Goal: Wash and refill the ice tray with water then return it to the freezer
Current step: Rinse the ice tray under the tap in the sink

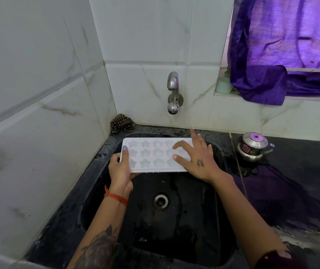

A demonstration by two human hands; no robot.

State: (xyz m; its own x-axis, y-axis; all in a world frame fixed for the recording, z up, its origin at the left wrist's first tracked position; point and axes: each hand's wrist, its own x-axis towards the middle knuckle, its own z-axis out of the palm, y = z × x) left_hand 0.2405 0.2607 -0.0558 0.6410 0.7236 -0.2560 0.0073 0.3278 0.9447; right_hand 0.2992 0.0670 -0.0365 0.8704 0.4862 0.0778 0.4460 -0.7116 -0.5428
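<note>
One ice tray (pixel 151 155), two hands (left (pixel 119 169), right (pixel 196 159)), one tap (pixel 173 93), one sink (pixel 174 220), one steel pot (pixel 254 146), one cloth (pixel 122 123).

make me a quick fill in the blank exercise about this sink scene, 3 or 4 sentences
1. The left hand grips the ice tray by its ____ end.
2. The tray is held over the black ____.
3. The right hand spreads its fingers over the tray's ____ end.
4. A small steel pot with a lid stands on the counter to the ____ of the sink.

Missing words: left; sink; right; right
</note>
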